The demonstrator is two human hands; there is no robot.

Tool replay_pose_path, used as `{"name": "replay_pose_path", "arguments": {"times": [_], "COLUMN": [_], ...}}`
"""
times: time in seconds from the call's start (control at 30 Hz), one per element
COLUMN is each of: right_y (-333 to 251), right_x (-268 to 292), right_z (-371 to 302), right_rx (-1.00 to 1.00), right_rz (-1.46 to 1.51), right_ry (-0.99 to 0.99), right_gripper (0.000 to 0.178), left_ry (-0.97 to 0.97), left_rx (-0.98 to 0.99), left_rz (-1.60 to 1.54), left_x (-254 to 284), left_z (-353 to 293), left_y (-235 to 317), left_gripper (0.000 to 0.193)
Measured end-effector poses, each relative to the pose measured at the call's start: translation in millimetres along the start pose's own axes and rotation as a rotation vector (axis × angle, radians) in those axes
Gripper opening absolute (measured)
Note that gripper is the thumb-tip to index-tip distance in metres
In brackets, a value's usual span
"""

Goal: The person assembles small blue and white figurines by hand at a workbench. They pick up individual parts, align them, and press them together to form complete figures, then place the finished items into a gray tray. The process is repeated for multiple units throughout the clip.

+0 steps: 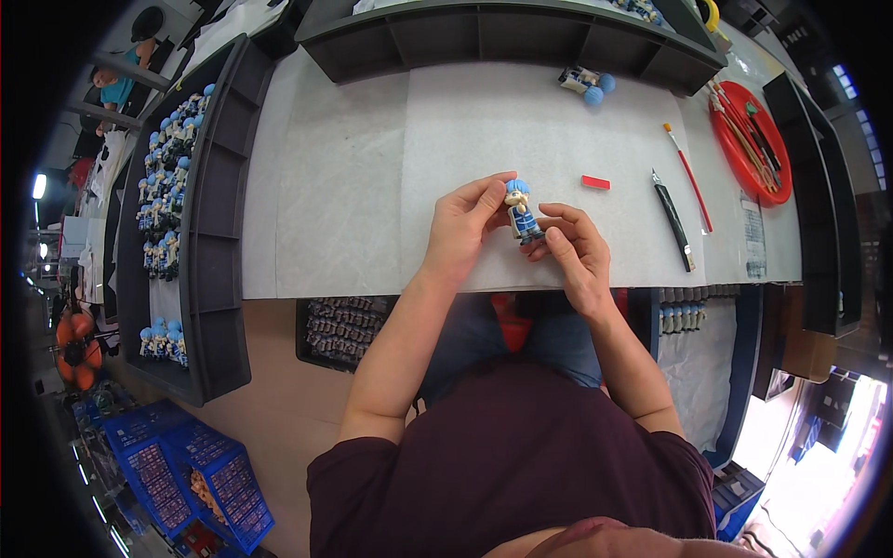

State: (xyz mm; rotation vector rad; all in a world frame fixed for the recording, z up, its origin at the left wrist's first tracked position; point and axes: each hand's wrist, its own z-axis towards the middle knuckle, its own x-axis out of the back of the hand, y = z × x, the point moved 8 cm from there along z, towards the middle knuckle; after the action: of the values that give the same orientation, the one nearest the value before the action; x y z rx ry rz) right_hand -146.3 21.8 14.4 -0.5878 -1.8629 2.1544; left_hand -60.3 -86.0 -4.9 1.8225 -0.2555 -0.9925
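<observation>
A small painted figurine (523,219) with light blue hair and a blue-and-white outfit is held upright, slightly tilted, over the near part of the white-covered worktable (335,186). My left hand (461,225) pinches it at the head and upper side, thumb on top. At its feet my right hand (580,257) curls its fingers and thumb around the base; some fingertips are hidden behind the figurine. Right of the hands lie a small red block (595,183), a dark-handled craft knife (672,219) and a red paintbrush (690,177). Two more figurines (586,86) lie farther back.
A dark bin (219,232) of blue-haired figurines stands left; another dark bin (502,46) borders the back. A red oval tray (781,177) holds brushes at right. Below the table edge are a tray of dark parts (344,327) and a figurine tray (698,372). Blue crates (237,493) stand lower left.
</observation>
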Motion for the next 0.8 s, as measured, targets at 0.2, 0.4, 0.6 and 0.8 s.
{"name": "replay_pose_path", "arguments": {"times": [0.2,0.4,0.6,0.8], "right_y": [1.9,2.4,-1.1,1.0], "right_x": [1.2,1.8,2.0,1.7], "right_z": [-0.2,0.4,-0.7,0.4], "right_rx": [-0.013,-0.004,0.0,-0.013], "right_rz": [0.01,0.023,0.011,0.026], "right_ry": [0.033,0.029,0.024,0.017], "right_gripper": [0.028,0.028,0.028,0.028], "left_ry": [0.017,0.012,0.033,0.021], "left_rx": [-0.002,-0.051,-0.061,-0.059], "left_rz": [-0.005,0.002,0.043,0.016], "left_x": [1.9,0.4,1.5,1.3], "left_z": [1.5,0.7,0.9,1.4], "left_y": [-2.6,0.6,0.6,1.4], "left_gripper": [0.027,0.028,0.027,0.027]}}
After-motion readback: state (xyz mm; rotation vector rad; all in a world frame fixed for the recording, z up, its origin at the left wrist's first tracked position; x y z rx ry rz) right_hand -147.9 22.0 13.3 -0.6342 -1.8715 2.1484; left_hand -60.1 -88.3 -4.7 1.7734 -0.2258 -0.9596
